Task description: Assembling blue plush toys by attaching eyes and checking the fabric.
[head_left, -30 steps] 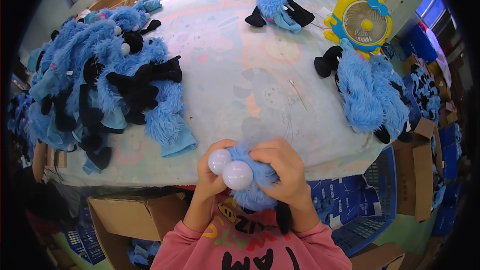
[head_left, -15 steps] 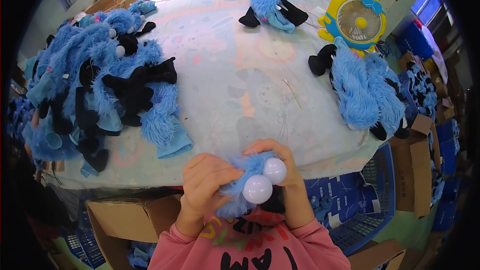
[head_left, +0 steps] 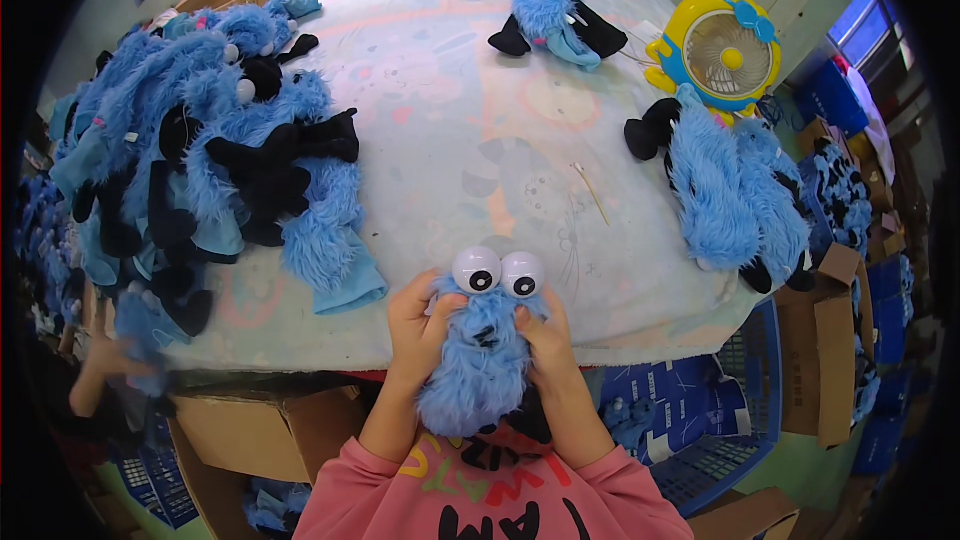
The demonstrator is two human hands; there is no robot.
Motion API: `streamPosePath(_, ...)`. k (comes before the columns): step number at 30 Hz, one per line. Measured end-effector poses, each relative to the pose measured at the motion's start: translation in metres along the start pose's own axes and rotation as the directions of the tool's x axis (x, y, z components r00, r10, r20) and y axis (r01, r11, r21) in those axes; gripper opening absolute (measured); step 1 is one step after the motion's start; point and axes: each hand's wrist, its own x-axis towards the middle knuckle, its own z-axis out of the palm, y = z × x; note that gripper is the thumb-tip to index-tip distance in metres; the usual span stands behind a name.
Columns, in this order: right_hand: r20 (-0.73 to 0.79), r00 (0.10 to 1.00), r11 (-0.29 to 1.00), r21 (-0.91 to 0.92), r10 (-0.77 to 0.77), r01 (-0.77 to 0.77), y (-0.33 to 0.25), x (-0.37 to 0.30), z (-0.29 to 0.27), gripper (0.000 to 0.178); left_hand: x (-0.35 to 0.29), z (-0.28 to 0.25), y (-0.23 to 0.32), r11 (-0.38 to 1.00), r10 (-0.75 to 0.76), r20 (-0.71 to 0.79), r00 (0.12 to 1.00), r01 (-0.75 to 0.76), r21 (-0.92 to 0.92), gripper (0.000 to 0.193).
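A furry blue plush puppet [head_left: 470,380] with two big white plastic eyes [head_left: 478,271] is held up at the table's near edge. The eyes sit side by side on top, black pupils showing. My left hand [head_left: 418,320] grips its left side, with the thumb pressed on the fur just under the eyes. On the opposite side my right hand [head_left: 545,335] pinches the fur in the same way. Part of each hand's fingers is hidden behind the plush.
A heap of blue-and-black plush pieces [head_left: 120,90] covers the table's left. More plush [head_left: 710,180] lies right, below a yellow fan [head_left: 728,60]; one piece [head_left: 545,8] lies far back. A thin stick [head_left: 590,192] rests mid-table. At left, another person's hand [head_left: 105,355] holds plush. Cardboard boxes [head_left: 240,435] and a blue basket [head_left: 765,380] stand below.
The puppet has been turned so its pupils now show, and its eyes have moved up and slightly left. Both hands have shifted to its sides. Another person's hand has appeared at the left.
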Motion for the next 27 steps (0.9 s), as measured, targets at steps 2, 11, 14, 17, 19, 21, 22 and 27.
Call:
streamPosePath(2, -0.003, 1.0, 0.996, -0.085, -0.009, 0.008, -0.005, 0.003, -0.006, 0.061, 0.002, 0.001, 0.001, 0.995, 0.041, 0.015, 0.999, -0.042, 0.086, 0.016)
streamPosePath(11, 0.112, 0.99, 0.986, -0.137, -0.082, 0.098, 0.0, 0.0, 0.001, 0.061, 0.003, -0.002, -0.032, 0.963, 0.196, -0.016, 0.98, -0.189, 0.19, 0.01)
streamPosePath(14, 0.096, 0.995, 1.0, 0.027, 0.013, -0.015, 0.002, -0.001, 0.002, 0.06, 0.003, -0.002, -0.035, 0.967, 0.221, -0.011, 0.975, -0.218, 0.13, 0.009)
streamPosePath(17, 0.046, 0.989, 0.958, -0.247, -0.137, 0.144, -0.001, 0.006, -0.002, 0.059, 0.012, 0.003, -0.008, 0.949, 0.2, -0.192, 0.961, -0.142, 0.281, 0.008)
streamPosePath(19, 0.037, 0.981, 0.922, -0.336, -0.191, 0.192, -0.003, 0.011, -0.002, 0.058, 0.013, 0.004, 0.008, 0.939, 0.198, -0.248, 0.948, -0.111, 0.326, 0.008)
streamPosePath(21, 0.116, 0.935, 0.825, -0.444, -0.334, 0.35, -0.007, 0.011, 0.004, 0.059, 0.004, 0.001, 0.025, 0.935, 0.082, -0.059, 0.995, -0.056, 0.35, 0.007)
streamPosePath(22, 0.161, 0.904, 0.763, -0.491, -0.395, 0.421, -0.009, 0.009, 0.007, 0.06, -0.002, 0.0, 0.032, 0.93, 0.017, 0.034, 0.999, -0.028, 0.366, 0.008)
streamPosePath(27, 0.148, 0.849, 0.718, -0.472, -0.508, 0.512, -0.008, 0.007, 0.019, 0.05, -0.014, 0.004, 0.026, 0.979, -0.064, 0.108, 0.992, 0.041, 0.201, 0.012)
